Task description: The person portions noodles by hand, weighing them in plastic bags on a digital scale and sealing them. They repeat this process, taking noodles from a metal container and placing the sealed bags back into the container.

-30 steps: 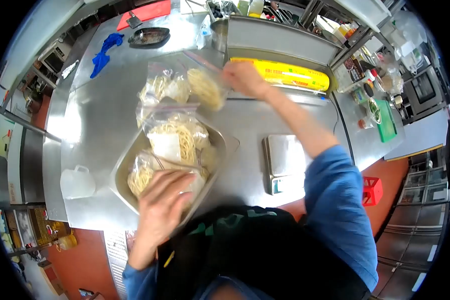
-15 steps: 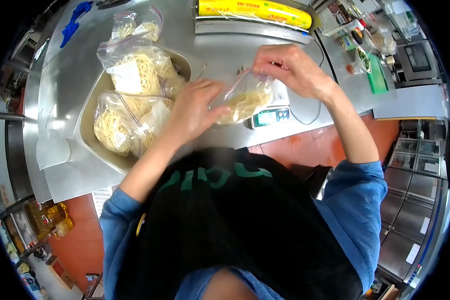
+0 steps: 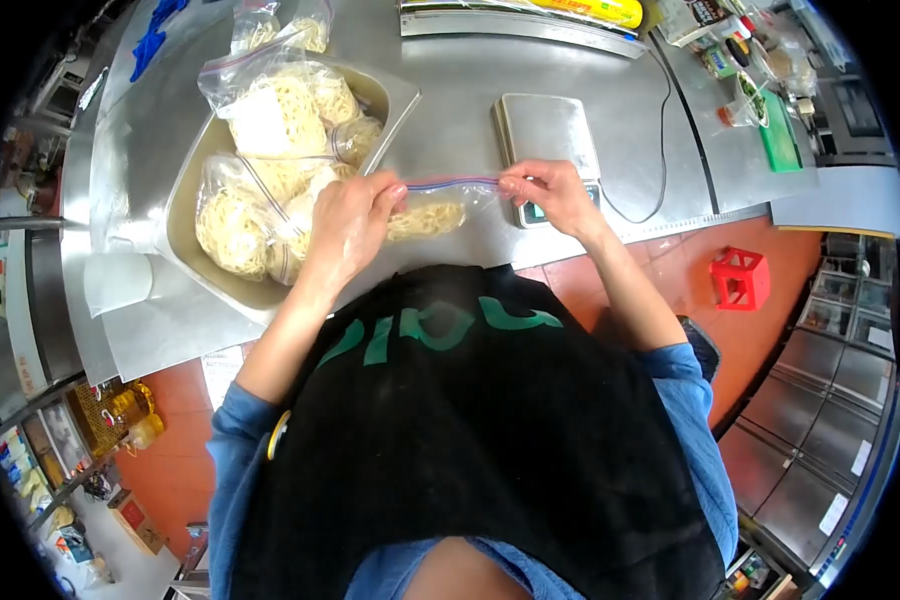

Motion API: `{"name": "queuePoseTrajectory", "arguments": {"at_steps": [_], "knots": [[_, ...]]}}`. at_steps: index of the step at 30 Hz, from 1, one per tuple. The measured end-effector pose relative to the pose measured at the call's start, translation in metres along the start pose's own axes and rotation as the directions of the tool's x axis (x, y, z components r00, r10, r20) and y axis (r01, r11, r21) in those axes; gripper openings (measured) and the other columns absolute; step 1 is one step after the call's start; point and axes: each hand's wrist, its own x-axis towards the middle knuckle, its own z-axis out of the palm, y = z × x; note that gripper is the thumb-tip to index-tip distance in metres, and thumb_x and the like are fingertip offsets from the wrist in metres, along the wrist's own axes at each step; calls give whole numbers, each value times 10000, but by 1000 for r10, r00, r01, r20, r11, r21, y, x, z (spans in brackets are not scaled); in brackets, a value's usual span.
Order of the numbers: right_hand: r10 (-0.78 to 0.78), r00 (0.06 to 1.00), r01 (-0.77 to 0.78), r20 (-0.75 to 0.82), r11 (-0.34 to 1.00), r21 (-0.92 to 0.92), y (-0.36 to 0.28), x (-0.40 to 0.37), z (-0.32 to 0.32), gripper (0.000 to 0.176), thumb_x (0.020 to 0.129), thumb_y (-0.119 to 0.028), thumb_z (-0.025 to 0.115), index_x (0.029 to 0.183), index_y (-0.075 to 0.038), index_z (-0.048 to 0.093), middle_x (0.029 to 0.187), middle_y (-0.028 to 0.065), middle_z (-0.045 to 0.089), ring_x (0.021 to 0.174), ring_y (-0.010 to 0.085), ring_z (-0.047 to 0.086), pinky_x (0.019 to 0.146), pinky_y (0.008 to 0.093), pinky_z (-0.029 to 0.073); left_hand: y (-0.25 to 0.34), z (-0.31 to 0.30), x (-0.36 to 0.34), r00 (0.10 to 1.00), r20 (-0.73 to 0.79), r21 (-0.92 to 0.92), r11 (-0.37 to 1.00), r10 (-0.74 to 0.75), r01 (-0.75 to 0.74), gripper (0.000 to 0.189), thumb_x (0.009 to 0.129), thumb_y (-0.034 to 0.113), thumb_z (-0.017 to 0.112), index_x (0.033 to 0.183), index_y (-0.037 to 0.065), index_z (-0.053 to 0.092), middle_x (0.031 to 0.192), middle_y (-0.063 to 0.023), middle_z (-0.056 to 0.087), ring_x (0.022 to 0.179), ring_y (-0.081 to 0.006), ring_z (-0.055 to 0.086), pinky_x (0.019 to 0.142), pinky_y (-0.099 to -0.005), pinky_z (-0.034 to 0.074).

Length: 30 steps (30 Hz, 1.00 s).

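A clear zip bag of noodles [image 3: 427, 218] hangs between my hands at the counter's front edge, its coloured zip strip stretched straight. My left hand [image 3: 355, 222] pinches one end of the strip. At the other end, my right hand [image 3: 552, 195] grips the bag's top corner, just over the front of a digital scale [image 3: 548, 130]. The scale's metal plate is bare, and my right fingers partly cover its display. To the left, a deep metal tray [image 3: 183, 212] holds several zip bags of noodles [image 3: 280, 115], some with white labels.
A wrap dispenser [image 3: 520, 30] with a yellow roll sits at the back. A cable [image 3: 664, 150] runs right of the scale. A white plastic container [image 3: 117, 283] stands left of the tray. Jars and a green cutting board [image 3: 780, 135] are on the right, and a red stool [image 3: 739, 278] on the floor.
The noodle bag has moved away from the scale, towards the left, and its top is now pulled taut between both hands. My right hand has come lower. The view has shifted.
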Motion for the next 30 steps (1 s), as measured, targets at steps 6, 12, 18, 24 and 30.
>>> {"name": "queuePoseTrajectory", "arguments": {"at_steps": [6,12,18,24,30], "knots": [[-230,968,201,-102,951,-235,-52,-33,17,103,944,-59,663,949,43,670,836,51,650,762,121,597,692,280,496,9,-7,-25,998,-28,-247,968,-59,50,161,964,164,625,943,30,711,743,-151,699,683,-370,668,667,-419,518],[-478,878,439,23,786,-435,-58,-38,34,54,879,6,679,926,10,654,893,148,659,791,315,644,695,360,513,26,-7,-24,960,-67,66,962,270,-266,208,833,172,758,1007,61,732,842,-93,720,872,-317,660,760,-405,527],[-481,877,392,-22,741,-545,-60,-50,33,109,845,-6,736,928,7,667,871,128,664,792,318,655,691,391,531,26,46,3,852,-42,26,853,522,-521,80,823,110,724,836,48,675,747,-79,643,806,-283,589,708,-407,489],[-600,800,467,4,619,-631,-54,-55,37,123,823,21,670,942,-10,675,909,123,667,812,318,659,693,393,550,21,52,11,847,15,-30,847,531,-530,82,816,93,721,792,38,665,711,-80,629,763,-293,582,677,-409,484],[-533,846,366,-17,604,-708,-48,-53,33,116,812,-37,671,925,-45,643,881,116,641,794,316,635,704,402,536,20,18,6,870,2,15,870,493,-493,62,785,50,741,829,27,704,786,-85,674,804,-292,615,702,-388,511]]}}
